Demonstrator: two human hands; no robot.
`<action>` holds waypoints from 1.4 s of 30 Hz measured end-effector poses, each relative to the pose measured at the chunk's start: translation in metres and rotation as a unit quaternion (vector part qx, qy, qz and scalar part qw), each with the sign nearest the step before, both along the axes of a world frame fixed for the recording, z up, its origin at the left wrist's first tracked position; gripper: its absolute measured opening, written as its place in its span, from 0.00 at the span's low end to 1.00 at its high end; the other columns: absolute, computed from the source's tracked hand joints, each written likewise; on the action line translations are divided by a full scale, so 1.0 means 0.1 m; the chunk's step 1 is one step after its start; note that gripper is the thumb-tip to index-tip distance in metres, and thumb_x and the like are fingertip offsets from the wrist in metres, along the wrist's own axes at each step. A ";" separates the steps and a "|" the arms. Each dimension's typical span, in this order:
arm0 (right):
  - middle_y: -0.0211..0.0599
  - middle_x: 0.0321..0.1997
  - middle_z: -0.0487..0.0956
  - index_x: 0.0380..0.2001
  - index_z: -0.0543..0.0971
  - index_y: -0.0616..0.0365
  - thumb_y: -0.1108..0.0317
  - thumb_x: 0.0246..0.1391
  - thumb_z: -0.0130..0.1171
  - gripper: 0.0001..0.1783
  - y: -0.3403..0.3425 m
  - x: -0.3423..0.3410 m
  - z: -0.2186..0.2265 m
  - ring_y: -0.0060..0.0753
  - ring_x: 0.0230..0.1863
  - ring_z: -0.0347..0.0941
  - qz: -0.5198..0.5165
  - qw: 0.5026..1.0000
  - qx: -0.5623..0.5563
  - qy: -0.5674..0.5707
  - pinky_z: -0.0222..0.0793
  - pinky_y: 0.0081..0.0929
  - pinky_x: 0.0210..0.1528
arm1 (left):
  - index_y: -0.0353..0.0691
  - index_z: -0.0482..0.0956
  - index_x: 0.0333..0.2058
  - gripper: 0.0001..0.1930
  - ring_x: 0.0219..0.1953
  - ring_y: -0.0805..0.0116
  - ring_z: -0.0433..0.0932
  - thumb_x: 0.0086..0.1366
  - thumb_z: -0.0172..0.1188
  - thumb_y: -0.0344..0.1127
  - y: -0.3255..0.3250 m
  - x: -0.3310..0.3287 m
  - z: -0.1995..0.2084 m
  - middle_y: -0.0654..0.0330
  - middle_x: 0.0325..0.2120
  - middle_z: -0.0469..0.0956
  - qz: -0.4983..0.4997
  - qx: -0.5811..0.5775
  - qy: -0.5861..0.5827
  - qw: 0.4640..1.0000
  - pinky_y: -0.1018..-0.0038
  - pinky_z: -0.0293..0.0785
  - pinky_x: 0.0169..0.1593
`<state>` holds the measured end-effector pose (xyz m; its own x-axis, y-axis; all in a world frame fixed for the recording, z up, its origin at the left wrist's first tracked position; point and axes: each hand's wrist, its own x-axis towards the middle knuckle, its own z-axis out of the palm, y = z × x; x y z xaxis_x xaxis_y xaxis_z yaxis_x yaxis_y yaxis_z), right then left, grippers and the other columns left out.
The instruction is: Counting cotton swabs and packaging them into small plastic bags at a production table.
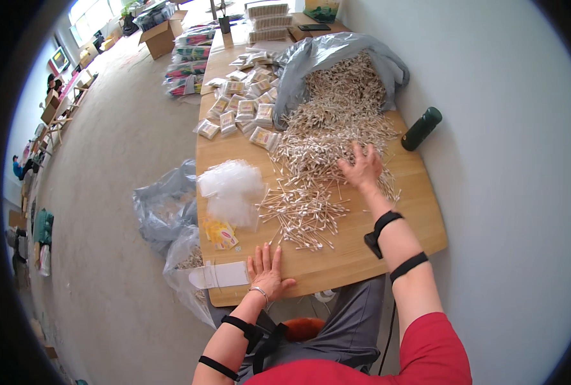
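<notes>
A large pile of cotton swabs (343, 90) spills from a grey plastic bag (292, 64) at the back of the wooden table (388, 247). My right hand (362, 168) is over the near right part of the pile, its fingers spread and touching the swabs. A looser heap of swabs (305, 215) lies nearer to me. Flat on the table's near edge rests my left hand (267, 273), fingers stretched out and holding nothing. Its fingertips are beside a white strip-shaped piece (231, 274). Just beyond are clear small bags (234, 183) and yellow printed cards (220, 235).
Several filled packets (244, 106) lie at the back left of the table. A dark green cylindrical bottle (421, 129) stands near the wall on the right. Plastic bags (167, 205) hang or stand by the left edge. Stacked bundles (268, 22) are at the far end.
</notes>
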<state>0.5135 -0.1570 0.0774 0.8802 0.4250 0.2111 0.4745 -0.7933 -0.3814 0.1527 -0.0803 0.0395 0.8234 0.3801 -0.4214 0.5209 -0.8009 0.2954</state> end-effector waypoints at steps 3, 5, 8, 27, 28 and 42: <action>0.50 0.68 0.49 0.62 0.61 0.34 0.34 0.42 0.56 0.43 -0.06 0.32 0.03 0.58 0.68 0.42 -0.052 0.995 -0.027 0.076 0.37 0.57 0.66 | 0.47 0.36 0.66 0.55 0.68 0.48 0.22 0.50 0.59 0.65 -0.02 0.02 0.00 0.48 0.67 0.29 -0.003 -0.009 0.022 1.000 0.50 0.20 0.65; 0.49 0.68 0.49 0.61 0.63 0.34 0.33 0.40 0.58 0.44 -0.03 0.35 0.00 0.58 0.68 0.43 -0.081 0.983 -0.018 0.164 0.37 0.55 0.66 | 0.48 0.36 0.67 0.55 0.68 0.48 0.22 0.50 0.59 0.64 -0.01 0.02 0.00 0.49 0.67 0.28 0.002 -0.016 0.026 1.000 0.50 0.19 0.64; 0.49 0.66 0.52 0.57 0.66 0.37 0.35 0.40 0.58 0.40 0.00 0.20 -0.11 0.57 0.65 0.48 -0.032 0.992 -0.012 0.121 0.40 0.52 0.65 | 0.48 0.36 0.67 0.55 0.68 0.48 0.22 0.50 0.59 0.65 0.00 -0.04 -0.01 0.49 0.67 0.28 0.005 -0.019 0.022 1.000 0.49 0.19 0.64; 0.35 0.64 0.59 0.55 0.69 0.42 0.51 0.48 0.56 0.29 -0.17 -1.87 -0.36 0.46 0.68 0.45 0.280 0.956 -0.007 -0.083 0.33 0.55 0.67 | 0.48 0.37 0.66 0.54 0.69 0.49 0.23 0.50 0.59 0.64 -0.03 0.03 0.01 0.48 0.67 0.30 0.005 -0.006 -0.010 1.000 0.50 0.22 0.65; 0.33 0.64 0.59 0.56 0.69 0.42 0.51 0.51 0.54 0.28 -0.15 -1.90 -0.43 0.42 0.68 0.45 0.312 0.948 -0.029 -0.057 0.30 0.55 0.68 | 0.48 0.37 0.67 0.54 0.69 0.49 0.23 0.50 0.59 0.64 -0.02 0.02 0.01 0.49 0.67 0.29 0.006 -0.008 -0.009 1.000 0.50 0.22 0.65; 0.33 0.63 0.62 0.53 0.70 0.49 0.67 0.50 0.50 0.24 0.40 -1.80 -0.36 0.43 0.67 0.49 0.339 0.926 -0.047 -0.159 0.38 0.49 0.68 | 0.50 0.39 0.67 0.54 0.69 0.49 0.25 0.49 0.60 0.65 0.02 -0.04 -0.05 0.50 0.67 0.30 0.020 -0.013 -0.020 1.000 0.50 0.25 0.65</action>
